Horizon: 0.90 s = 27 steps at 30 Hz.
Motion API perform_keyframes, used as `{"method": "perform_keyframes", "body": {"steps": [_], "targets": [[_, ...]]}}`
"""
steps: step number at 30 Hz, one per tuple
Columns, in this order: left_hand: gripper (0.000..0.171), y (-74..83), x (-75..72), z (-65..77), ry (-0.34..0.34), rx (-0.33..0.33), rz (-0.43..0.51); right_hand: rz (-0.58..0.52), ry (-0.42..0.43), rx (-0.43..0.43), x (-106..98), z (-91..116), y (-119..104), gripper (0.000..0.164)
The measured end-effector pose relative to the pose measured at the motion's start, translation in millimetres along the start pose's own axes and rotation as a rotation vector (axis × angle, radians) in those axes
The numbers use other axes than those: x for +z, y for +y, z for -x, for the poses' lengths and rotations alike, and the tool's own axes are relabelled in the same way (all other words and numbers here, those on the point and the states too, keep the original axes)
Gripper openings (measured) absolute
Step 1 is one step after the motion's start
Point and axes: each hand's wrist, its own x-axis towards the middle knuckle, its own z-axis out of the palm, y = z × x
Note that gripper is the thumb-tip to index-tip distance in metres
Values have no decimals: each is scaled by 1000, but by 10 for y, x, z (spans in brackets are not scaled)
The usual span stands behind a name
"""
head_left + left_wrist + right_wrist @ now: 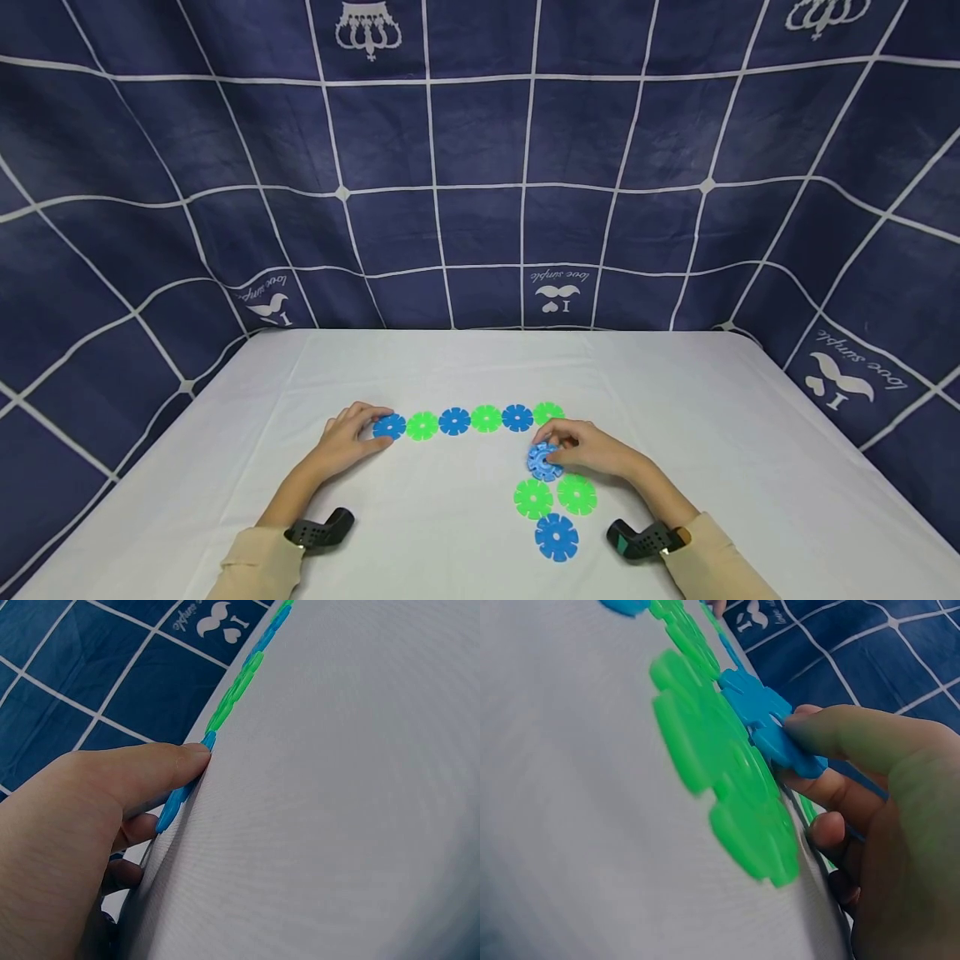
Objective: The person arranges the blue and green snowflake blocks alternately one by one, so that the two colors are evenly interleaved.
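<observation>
Head view, right fingers [562, 427], pinched blue disc [536, 462]

A table nook [675, 375], room kind hidden, is being closed in by blue curtains [480, 137] beyond the fingers [366, 412], white cloth [442, 508] below.

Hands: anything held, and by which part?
Right hand pinches a blue disc, thumb on its face, finger at its edge; left hand pinches the leftmost blue disc by opposite edges.
</observation>
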Motion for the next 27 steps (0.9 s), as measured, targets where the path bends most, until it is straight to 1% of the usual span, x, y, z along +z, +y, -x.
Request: {"method": "perform_keyframes", "body": {"steps": [6, 10, 13, 17, 20, 25, 27], "targets": [[49, 2, 2, -1, -3, 2, 3, -23, 10, 11, -55, 6, -4, 22], [49, -1, 2, -2, -2, 4, 1, -57, 73, 15, -111, 9, -9, 24], [49, -1, 1, 0, 0, 4, -1, -93, 153, 31, -159, 11, 13, 26], [50, 7, -2, 5, 1, 7, 2, -130, 288, 48, -225, 21, 46, 28], [50, 10, -1, 6, 1, 10, 3, -131, 384, 78, -263, 38, 61, 29], [49, 6, 1, 8, 1, 13, 7, -123, 527, 196, -308, 69, 150, 30], [49, 3, -1, 13, 2, 13, 6, -97, 579, 235, -322, 73, 201, 30]]}}
